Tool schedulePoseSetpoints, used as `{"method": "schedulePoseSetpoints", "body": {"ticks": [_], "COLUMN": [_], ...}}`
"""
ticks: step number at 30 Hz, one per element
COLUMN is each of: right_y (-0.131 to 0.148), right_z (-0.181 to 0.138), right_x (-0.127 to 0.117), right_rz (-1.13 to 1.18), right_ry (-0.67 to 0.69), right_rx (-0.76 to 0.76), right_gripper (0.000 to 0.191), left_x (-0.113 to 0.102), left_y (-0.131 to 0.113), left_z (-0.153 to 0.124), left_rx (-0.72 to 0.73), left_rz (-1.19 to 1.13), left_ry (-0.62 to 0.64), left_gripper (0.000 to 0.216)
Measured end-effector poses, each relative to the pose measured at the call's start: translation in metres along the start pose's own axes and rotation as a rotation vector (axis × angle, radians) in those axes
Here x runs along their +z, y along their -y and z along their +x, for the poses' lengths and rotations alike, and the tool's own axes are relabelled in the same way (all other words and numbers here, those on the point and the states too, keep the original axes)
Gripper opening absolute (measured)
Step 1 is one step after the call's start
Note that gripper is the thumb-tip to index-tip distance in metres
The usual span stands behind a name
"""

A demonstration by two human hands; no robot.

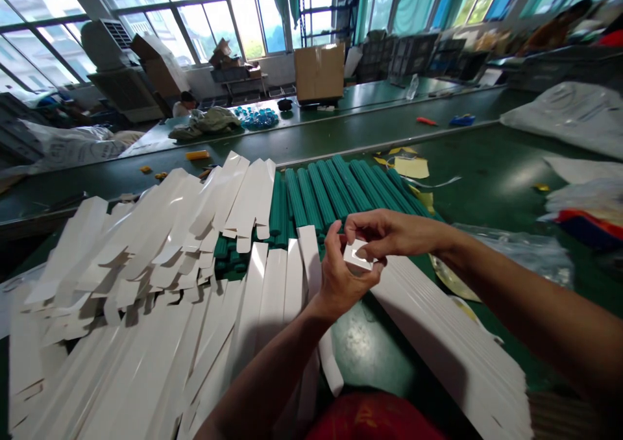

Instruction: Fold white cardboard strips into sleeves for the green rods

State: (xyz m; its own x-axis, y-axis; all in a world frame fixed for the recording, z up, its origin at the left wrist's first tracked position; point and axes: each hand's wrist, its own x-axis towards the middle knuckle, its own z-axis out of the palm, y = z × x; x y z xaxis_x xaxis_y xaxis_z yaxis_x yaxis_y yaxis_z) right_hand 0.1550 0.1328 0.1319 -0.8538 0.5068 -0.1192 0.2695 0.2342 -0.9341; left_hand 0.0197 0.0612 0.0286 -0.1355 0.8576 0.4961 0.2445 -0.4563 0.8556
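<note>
Windows (260,28) run along the far wall, with a brown carton (318,73) standing before them on a far green bench. Near the left end of that bench is another person (185,106), and blue pieces (257,118) lie heaped beside a crumpled cloth (207,124). On the near green table (365,342), white sleeves (160,232) are piled in overlapping layers across the left, and green rods (335,190) lie side by side at the middle, beyond the hands. To the right, a neat white stack (452,342) slants toward the near edge, with a clear bag (520,258) farther right.

Between the two hands, above the table just near of the rods, is a small white box (357,258). Fingers and thumb of the left hand (341,274) clasp its sides. The right hand (387,231) bends its thumb onto the end face, fingers curled close by; whether it grips or merely presses, I cannot tell.
</note>
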Motion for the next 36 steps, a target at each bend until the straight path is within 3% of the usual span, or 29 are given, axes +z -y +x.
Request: {"method": "schedulePoseSetpoints", "body": {"ticks": [6, 14, 20, 25, 31, 36], "right_y": [0.005, 0.017, 0.023, 0.021, 0.010, 0.013], "right_z": [0.005, 0.001, 0.004, 0.005, 0.000, 0.003], "right_x": [0.003, 0.012, 0.019, 0.016, 0.010, 0.018], "right_rz": [-0.011, -0.545, -0.799, -0.695, -0.093, -0.277], "right_ry": [-0.022, -0.188, -0.180, -0.179, -0.051, -0.200], "right_rx": [0.031, -0.038, -0.052, -0.038, 0.115, 0.107], "right_gripper": [0.016, 0.010, 0.013, 0.012, 0.006, 0.008], "left_x": [-0.004, -0.004, -0.006, -0.004, -0.006, -0.005], "left_y": [0.000, 0.005, -0.002, 0.001, 0.003, 0.008], "left_z": [-0.002, -0.004, -0.001, -0.002, -0.007, -0.010], "left_rx": [-0.016, 0.020, 0.053, 0.062, 0.004, 0.002], "left_rz": [0.030, 0.090, 0.086, 0.083, -0.017, -0.016], "left_ry": [0.016, 0.007, 0.019, -0.018, 0.030, 0.029], "left_gripper": [0.089, 0.093, 0.086, 0.089, 0.091, 0.090]}}
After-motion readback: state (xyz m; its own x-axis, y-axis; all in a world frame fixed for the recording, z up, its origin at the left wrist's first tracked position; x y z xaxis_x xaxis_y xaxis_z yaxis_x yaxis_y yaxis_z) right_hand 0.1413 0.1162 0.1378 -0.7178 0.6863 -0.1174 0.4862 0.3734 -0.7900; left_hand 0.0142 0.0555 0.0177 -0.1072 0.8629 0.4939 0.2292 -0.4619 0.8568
